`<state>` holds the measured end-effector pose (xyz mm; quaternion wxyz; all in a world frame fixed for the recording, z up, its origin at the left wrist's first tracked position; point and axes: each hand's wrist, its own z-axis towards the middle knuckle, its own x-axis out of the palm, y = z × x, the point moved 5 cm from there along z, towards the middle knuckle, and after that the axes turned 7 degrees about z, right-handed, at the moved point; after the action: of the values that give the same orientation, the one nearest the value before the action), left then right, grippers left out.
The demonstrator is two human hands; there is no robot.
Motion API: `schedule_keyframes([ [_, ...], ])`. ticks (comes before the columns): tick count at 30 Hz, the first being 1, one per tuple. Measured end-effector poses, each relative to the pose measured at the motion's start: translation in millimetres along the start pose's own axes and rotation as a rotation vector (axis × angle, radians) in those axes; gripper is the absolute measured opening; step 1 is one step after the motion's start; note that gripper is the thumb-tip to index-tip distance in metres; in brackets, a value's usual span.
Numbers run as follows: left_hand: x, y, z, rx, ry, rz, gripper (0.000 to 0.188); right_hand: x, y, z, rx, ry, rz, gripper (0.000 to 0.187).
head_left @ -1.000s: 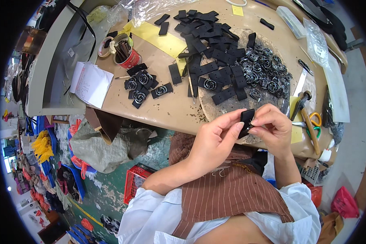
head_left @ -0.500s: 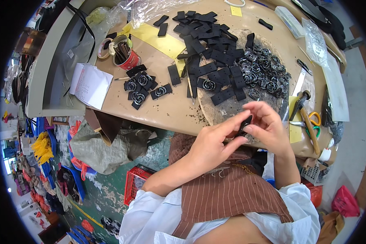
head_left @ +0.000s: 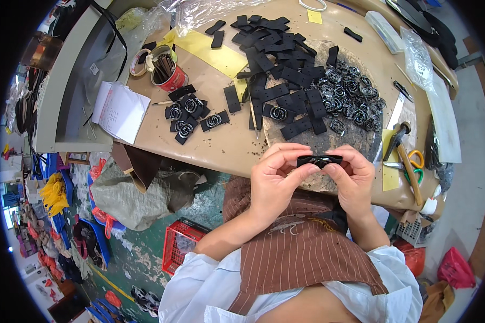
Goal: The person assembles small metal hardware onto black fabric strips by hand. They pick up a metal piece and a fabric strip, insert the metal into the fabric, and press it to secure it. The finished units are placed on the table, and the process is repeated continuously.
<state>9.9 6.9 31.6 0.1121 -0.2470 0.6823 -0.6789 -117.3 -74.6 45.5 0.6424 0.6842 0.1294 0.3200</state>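
Note:
Between my two hands, just past the table's near edge, is a black strap piece (head_left: 319, 160) with a shiny ring ornament at its middle. My left hand (head_left: 279, 180) pinches its left end, and my right hand (head_left: 352, 175) pinches its right end, both thumbs pressed near the centre. Beyond my hands lies a heap of shiny dark ring ornaments (head_left: 350, 91) on a worn round board (head_left: 285, 148). A large pile of flat black pieces (head_left: 275, 48) spreads to its left. Farther left, several black pieces with rings fitted (head_left: 188, 110) lie grouped together.
A hammer (head_left: 397, 141) and orange-and-green-handled scissors (head_left: 415, 161) lie at the right. Toward the left stand a red tin (head_left: 172, 81) of brown strips and an open notepad (head_left: 123, 110). A red crate (head_left: 178, 245) sits on the floor below the table edge.
The black piece has turned from tilted and mostly hidden to level between my hands. My right hand has lowered, and its fingers now grip the right end.

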Motion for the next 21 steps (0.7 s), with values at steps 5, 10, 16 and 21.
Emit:
schedule_keyframes([
  [5,-0.4,1.4,3.3,-0.006,0.144,-0.026,0.02,-0.6,9.7,0.1,-0.116,0.167,-0.197,0.018],
  [10,-4.5,-6.5,6.1,0.141,0.222,-0.002,0.016,5.7,10.9,8.8,-0.046,0.199,-0.102,0.022],
  [16,-0.3,7.5,2.8,-0.108,0.067,-0.282,0.019,17.6,6.9,7.6,-0.072,0.149,-0.011,0.019],
  [21,2.9,24.5,0.7,-0.375,0.169,-0.682,0.024,20.6,8.8,8.8,-0.102,0.125,-0.026,0.014],
])
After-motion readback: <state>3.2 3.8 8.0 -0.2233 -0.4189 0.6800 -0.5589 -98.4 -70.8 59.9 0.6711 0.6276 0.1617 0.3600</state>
